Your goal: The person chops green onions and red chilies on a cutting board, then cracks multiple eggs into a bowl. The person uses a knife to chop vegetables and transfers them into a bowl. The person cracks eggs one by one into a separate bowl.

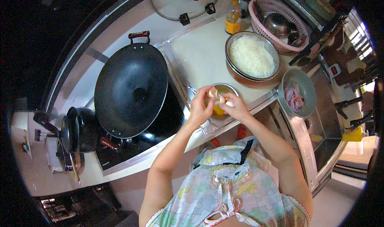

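Observation:
Over a round metal bowl (233,87) near the counter's front edge, my two hands hold a cracked egg. My left hand (201,104) grips one piece of eggshell (213,92) between thumb and fingers. In my right hand (235,107) is another shell piece (222,100), along with a whitish rounded object (229,103) that looks like egg or shell. Yellow yolk (218,110) lies in the bowl beneath the hands. Behind it, a larger metal bowl (277,72) holds white thin noodles (252,56).
A black wok (132,89) sits on the stove at left, with dark pots (85,131) beyond. Behind stand a sauce bottle (233,17) and a pink basket (300,44) of metal bowls. A grey-green bowl (310,90) with sliced food and chopsticks is by the sink (327,137).

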A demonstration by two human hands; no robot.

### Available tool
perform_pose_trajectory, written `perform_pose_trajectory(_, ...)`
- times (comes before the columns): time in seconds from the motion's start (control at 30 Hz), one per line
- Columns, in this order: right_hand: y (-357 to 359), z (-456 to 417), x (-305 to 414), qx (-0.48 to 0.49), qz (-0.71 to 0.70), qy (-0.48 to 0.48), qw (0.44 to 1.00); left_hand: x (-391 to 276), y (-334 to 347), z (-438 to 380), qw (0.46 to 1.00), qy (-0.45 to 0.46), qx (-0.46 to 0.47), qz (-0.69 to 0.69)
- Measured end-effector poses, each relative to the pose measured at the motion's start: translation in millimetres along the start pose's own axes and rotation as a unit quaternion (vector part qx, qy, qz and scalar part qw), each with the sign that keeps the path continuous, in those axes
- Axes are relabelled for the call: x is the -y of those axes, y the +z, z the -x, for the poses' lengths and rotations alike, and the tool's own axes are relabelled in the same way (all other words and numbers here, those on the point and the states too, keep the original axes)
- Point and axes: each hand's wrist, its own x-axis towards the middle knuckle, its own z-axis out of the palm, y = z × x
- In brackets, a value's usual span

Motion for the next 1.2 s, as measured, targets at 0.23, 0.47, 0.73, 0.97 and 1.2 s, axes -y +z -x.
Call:
perform_pose_trajectory(0.23,18,22,-21,-0.028,-0.285,0.046,0.957,18,13,31,0.968,-0.101,0.088,0.212)
perform_pose_trajectory(0.47,5,65,-8,-0.026,-0.339,0.019,0.94,12,8,28,0.991,-0.075,0.034,0.102)
perform_pose_trajectory(0.73,-103,206,-46,-0.152,-0.406,-0.03,0.901,37,11,12,0.992,-0.083,0.08,-0.054)
perform_pose_trajectory(0.97,-246,434,-125,-0.536,-0.372,-0.126,0.747,54,37,11,0.981,-0.184,0.024,0.051)
perform_pose_trajectory(1.2,-350,624,-202,-0.761,-0.219,-0.001,0.611,-27,85,15,0.969,-0.233,0.042,0.064)
